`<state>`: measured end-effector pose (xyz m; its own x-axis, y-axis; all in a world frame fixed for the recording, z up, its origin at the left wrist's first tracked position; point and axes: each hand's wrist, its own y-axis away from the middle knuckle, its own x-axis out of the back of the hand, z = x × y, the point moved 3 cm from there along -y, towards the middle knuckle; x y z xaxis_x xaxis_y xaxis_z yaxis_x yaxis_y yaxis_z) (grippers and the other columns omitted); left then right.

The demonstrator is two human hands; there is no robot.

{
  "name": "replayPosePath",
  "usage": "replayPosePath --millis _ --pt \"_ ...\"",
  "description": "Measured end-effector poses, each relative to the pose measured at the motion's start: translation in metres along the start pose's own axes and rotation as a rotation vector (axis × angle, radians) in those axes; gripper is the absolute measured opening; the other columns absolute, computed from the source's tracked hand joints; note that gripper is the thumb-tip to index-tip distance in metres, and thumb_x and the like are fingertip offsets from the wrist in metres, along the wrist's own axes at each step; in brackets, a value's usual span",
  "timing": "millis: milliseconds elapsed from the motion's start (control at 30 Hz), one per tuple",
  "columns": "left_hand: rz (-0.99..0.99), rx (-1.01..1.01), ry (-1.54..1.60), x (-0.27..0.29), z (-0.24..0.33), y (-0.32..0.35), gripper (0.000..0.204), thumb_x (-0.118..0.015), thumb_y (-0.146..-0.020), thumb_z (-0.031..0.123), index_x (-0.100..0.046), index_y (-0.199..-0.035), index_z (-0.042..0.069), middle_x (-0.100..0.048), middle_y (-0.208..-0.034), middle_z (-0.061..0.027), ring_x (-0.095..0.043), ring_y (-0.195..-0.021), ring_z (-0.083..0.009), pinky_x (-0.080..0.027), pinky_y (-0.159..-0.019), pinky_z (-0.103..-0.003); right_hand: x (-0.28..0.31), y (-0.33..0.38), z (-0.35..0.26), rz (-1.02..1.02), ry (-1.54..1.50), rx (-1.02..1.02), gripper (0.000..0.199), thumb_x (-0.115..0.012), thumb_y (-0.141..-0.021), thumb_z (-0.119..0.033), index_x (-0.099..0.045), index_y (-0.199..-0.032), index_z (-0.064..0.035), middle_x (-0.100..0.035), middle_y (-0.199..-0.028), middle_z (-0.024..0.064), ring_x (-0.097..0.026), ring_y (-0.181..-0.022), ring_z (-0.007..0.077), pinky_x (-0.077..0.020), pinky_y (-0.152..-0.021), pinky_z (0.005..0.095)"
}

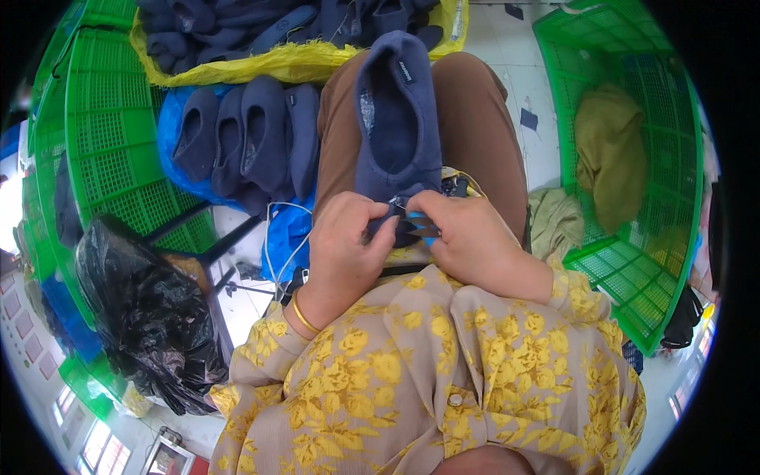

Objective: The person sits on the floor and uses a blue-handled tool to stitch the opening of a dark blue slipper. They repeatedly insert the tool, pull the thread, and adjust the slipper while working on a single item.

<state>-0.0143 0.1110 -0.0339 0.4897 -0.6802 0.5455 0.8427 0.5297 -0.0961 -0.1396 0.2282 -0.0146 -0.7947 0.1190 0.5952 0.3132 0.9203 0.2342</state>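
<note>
A navy fabric slipper lies lengthwise over my lap, its opening facing up and one end close to my body. My left hand, with a gold bangle at the wrist, pinches the near end between thumb and fingers. From the other side my right hand meets it, fingers curled round small thread snips with dark blades and a bit of blue. The blades point toward the left thumb, close to the slipper's near end. A small pale spot shows between the fingertips; what it is I cannot tell.
Several navy slippers stand on blue plastic at my left. Beyond my knees, a yellow sack holds a heap more. Green crates flank me; the right crate contains olive cloth. A black plastic bag sits at lower left.
</note>
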Motion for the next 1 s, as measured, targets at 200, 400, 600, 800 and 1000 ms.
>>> replayPosePath --millis 200,400,600,800,1000 --pt "-0.008 0.068 0.085 -0.002 -0.002 0.001 0.016 -0.072 -0.071 -0.005 -0.065 -0.084 0.000 -0.060 -0.078 -0.0087 -0.055 -0.064 -0.0181 -0.043 -0.056 -0.027 -0.011 -0.003 0.006 0.053 0.027 0.041 0.026 -0.060 -0.073 0.002 -0.052 -0.097 -0.0011 -0.063 -0.070 0.0163 -0.065 -0.069 0.0348 -0.0502 -0.060 0.0446" --pt "-0.005 0.070 0.137 -0.005 -0.001 0.001 0.015 -0.073 -0.072 -0.003 -0.064 -0.083 0.000 -0.059 -0.076 -0.0091 -0.053 -0.061 -0.0212 -0.041 -0.053 -0.030 -0.018 -0.003 0.009 0.090 0.014 0.034 0.025 -0.059 -0.074 0.003 -0.051 -0.097 -0.0010 -0.062 -0.068 0.0178 -0.064 -0.067 0.0367 -0.0495 -0.059 0.0461" --pt "0.013 0.062 0.099 0.000 0.006 0.003 0.016 -0.073 -0.072 -0.003 -0.067 -0.087 -0.002 -0.064 -0.081 -0.0079 -0.055 -0.063 -0.0122 -0.043 -0.056 -0.023 -0.014 0.001 0.010 0.081 -0.141 -0.021 0.026 -0.057 -0.077 0.004 -0.052 -0.100 -0.0055 -0.063 -0.074 0.0189 -0.063 -0.072 0.0400 -0.0487 -0.062 0.0471" --pt "0.051 0.018 0.051 -0.003 0.007 0.005 0.020 -0.074 -0.074 -0.002 -0.070 -0.093 -0.001 -0.066 -0.083 -0.0088 -0.060 -0.067 -0.0147 -0.046 -0.056 -0.024 -0.015 0.005 0.019 0.083 -0.279 -0.053 0.026 -0.055 -0.082 0.005 -0.053 -0.104 -0.0070 -0.063 -0.084 0.0210 -0.062 -0.079 0.0425 -0.0479 -0.065 0.0461" --pt "0.049 -0.107 0.060 -0.006 0.007 0.005 0.023 -0.075 -0.073 -0.004 -0.071 -0.094 0.001 -0.066 -0.084 -0.0101 -0.060 -0.067 -0.0174 -0.046 -0.055 -0.025 -0.019 0.006 0.019 0.107 -0.322 -0.091 0.019 -0.056 -0.085 0.003 -0.051 -0.102 -0.0040 -0.063 -0.085 0.0213 -0.061 -0.081 0.0428 -0.0485 -0.067 0.0451"
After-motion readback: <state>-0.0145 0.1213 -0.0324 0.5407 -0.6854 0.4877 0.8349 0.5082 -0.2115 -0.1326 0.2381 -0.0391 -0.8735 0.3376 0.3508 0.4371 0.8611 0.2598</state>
